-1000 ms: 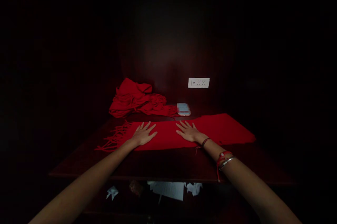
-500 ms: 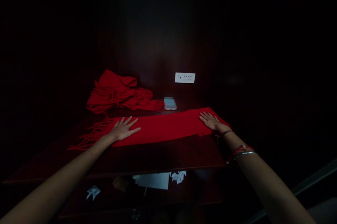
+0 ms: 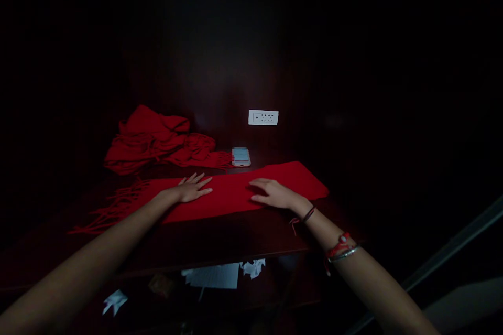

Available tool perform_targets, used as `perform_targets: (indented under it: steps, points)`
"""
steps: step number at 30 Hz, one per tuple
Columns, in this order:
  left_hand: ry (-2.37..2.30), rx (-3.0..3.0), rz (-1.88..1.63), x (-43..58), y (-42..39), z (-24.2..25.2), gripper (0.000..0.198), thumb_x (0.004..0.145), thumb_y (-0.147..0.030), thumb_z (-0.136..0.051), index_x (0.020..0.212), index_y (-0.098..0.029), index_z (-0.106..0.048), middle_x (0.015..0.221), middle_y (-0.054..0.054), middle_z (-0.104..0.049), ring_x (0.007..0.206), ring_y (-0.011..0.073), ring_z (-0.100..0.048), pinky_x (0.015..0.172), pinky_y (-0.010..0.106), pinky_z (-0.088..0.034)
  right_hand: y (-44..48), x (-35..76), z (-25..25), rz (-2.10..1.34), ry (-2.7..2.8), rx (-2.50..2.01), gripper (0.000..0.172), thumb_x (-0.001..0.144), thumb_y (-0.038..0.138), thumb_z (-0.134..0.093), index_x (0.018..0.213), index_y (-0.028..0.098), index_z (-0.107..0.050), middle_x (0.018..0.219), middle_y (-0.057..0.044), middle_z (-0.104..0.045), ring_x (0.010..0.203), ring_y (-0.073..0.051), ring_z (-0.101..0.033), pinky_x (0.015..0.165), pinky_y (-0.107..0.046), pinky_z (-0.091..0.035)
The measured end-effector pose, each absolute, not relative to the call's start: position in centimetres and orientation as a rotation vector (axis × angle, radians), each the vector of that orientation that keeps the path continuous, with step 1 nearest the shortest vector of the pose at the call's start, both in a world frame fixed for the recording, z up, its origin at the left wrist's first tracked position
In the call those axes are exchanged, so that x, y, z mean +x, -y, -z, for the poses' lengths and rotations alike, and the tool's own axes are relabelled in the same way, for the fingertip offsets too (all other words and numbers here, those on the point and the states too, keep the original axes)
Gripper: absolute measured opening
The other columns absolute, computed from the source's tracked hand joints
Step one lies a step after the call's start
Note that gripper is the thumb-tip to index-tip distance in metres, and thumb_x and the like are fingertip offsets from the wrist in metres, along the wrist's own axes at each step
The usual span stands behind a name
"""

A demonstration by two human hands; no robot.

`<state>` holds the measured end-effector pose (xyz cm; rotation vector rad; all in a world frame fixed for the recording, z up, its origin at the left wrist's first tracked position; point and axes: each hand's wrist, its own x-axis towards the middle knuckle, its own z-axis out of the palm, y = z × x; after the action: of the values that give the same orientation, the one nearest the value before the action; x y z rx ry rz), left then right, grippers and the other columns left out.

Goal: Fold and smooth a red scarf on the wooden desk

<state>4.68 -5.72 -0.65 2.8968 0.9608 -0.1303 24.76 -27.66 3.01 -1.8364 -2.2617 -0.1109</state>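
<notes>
A red fringed scarf (image 3: 228, 193) lies folded into a long strip across the dark wooden shelf (image 3: 220, 235), its tassels spread at the left end. My left hand (image 3: 193, 188) rests flat on the scarf left of its middle, fingers spread. Right of the middle, my right hand (image 3: 273, 193) is over the scarf with fingers apart and slightly bent, pointing left; whether it touches the cloth I cannot tell. Neither hand grips anything. Behind the strip, at the left, sits a crumpled heap of red fringed scarves (image 3: 151, 138).
A phone (image 3: 241, 157) lies behind the scarf, beside the heap's fringe. The back wall carries a white socket plate (image 3: 263, 117). On a lower level are printed sheets (image 3: 216, 276), crumpled white paper (image 3: 253, 268) and another white scrap (image 3: 115, 301). The surroundings are very dark.
My right hand has moved left from the scarf's right end toward its middle, its fingers now less flat. My left hand stays on the cloth. The whole view has shifted slightly.
</notes>
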Motion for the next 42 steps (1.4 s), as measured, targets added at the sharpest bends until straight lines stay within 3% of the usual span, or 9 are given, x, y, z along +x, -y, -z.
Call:
perform_targets:
  steps: [7,12,16,21,24,28,34,39,42]
  points:
    - [-1.084,2.894,0.121,-0.3,3.1,1.5,0.059,0.077,-0.056,-0.015,0.128,-0.027,-0.013,0.136,0.006,-0.005,0.122,0.0259,-0.004,0.094,0.044,-0.013,27.1,17.6,-1.4,0.428,2.539,-1.792,0.02,0.08,0.023,-0.041,0.092,0.013,-0.053,0.085,-0.009,-0.059,0.082,-0.017,-0.054,0.067,-0.027,-0.041]
    - [-1.148,2.905,0.041,-3.7,1.6,1.8,0.055,0.08,-0.051,-0.017,0.128,-0.025,-0.017,0.135,0.007,-0.01,0.122,0.0267,-0.008,0.093,0.045,-0.014,25.7,16.6,-1.9,0.64,2.692,-1.763,0.018,0.078,0.007,-0.039,0.083,0.011,-0.056,0.075,-0.01,-0.06,0.07,-0.018,-0.057,0.058,-0.027,-0.041]
    - [-0.926,3.077,-0.146,-4.3,3.5,0.7,0.05,0.081,-0.045,-0.025,0.122,-0.019,-0.034,0.131,0.01,-0.024,0.12,0.025,-0.018,0.094,0.04,-0.016,25.2,15.7,-2.6,0.669,2.774,-1.777,0.017,0.075,0.006,-0.042,0.076,0.011,-0.058,0.068,-0.009,-0.061,0.065,-0.02,-0.058,0.054,-0.027,-0.041]
    - [-0.175,3.219,-0.125,-3.5,9.6,-1.6,0.044,0.074,-0.041,-0.043,0.114,-0.021,-0.042,0.113,0.006,-0.044,0.101,0.0173,-0.043,0.086,0.026,-0.032,24.7,15.3,-2.8,0.628,2.76,-1.84,0.018,0.074,0.005,-0.042,0.078,0.01,-0.059,0.071,-0.011,-0.062,0.066,-0.019,-0.058,0.056,-0.026,-0.041]
    - [-0.091,3.275,-0.028,-3.3,11.4,-2.5,0.05,0.066,-0.022,-0.05,0.115,-0.021,-0.04,0.11,0.007,-0.046,0.095,0.0193,-0.047,0.079,0.025,-0.037,24.4,15.9,-2.8,0.544,2.698,-1.9,0.018,0.073,0.008,-0.043,0.08,0.011,-0.059,0.074,-0.011,-0.062,0.07,-0.019,-0.058,0.059,-0.026,-0.04]
    - [-0.078,3.304,-0.003,-3.0,10.8,-2.7,0.056,0.062,-0.003,-0.042,0.114,-0.021,-0.04,0.103,0.006,-0.049,0.085,0.0172,-0.051,0.069,0.023,-0.039,24.1,17.1,-3.3,0.292,2.658,-1.908,0.02,0.072,0.021,-0.049,0.087,0.013,-0.058,0.078,-0.01,-0.062,0.072,-0.018,-0.056,0.061,-0.025,-0.039]
    - [-0.135,3.124,-0.249,-2.4,8.5,-2.5,0.019,0.073,-0.013,-0.04,0.086,-0.016,-0.054,0.083,0.003,-0.054,0.079,0.013,-0.049,0.073,0.02,-0.036,24.0,17.6,-2.8,0.12,2.522,-1.842,0.031,0.074,0.027,-0.048,0.103,0.015,-0.052,0.095,-0.009,-0.058,0.084,-0.016,-0.052,0.07,-0.024,-0.037]
    - [-0.354,2.929,-0.245,-2.7,6.7,-2.4,0.018,0.077,-0.025,-0.039,0.079,-0.015,-0.053,0.069,0.0,-0.053,0.065,0.0106,-0.047,0.06,0.018,-0.035,23.7,18.3,-1.5,0.154,2.361,-1.81,0.027,0.075,0.015,-0.044,0.1,0.013,-0.052,0.095,-0.008,-0.056,0.087,-0.014,-0.05,0.076,-0.024,-0.035]
    - [-0.357,2.898,-0.212,-2.8,6.4,-2.5,0.019,0.076,-0.027,-0.039,0.078,-0.016,-0.054,0.071,0.0,-0.053,0.067,0.0109,-0.047,0.063,0.019,-0.035,23.3,19.3,-1.0,0.151,2.278,-1.758,0.025,0.077,0.016,-0.042,0.099,0.013,-0.052,0.095,-0.008,-0.057,0.086,-0.013,-0.051,0.077,-0.024,-0.035]
